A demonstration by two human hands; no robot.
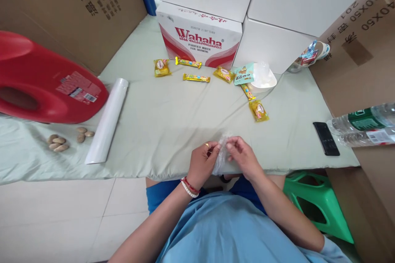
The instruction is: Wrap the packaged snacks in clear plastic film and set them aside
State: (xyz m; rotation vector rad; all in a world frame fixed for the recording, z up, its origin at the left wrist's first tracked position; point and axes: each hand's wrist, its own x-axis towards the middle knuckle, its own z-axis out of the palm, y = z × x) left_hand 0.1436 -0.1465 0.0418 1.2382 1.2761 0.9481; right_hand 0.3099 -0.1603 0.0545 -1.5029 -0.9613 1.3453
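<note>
At the table's near edge, a crumpled clear plastic bag (pixel 221 157) is between my hands. My left hand (pixel 203 161) pinches its left side between thumb and fingers. My right hand (pixel 243 155) has curled fingers at the bag's upper right edge; they look closed on the thin plastic, though the contact is partly hidden. Beyond the hands lie a yellow snack packet (pixel 259 111) and a thin yellow snack stick (pixel 247 91). A white bowl (pixel 266 84) with clear plastic in it stands behind them, a light-blue pouch (pixel 243 74) against its left side.
More yellow snacks (pixel 196 78) lie before the Wahaha box (pixel 200 37). On the left are a red jug (pixel 46 82), a white roll (pixel 108 121) and several brown nuts (pixel 58 143). A black phone (pixel 326 138) and water bottles (pixel 364 119) lie right. A green stool (pixel 321 201) stands below.
</note>
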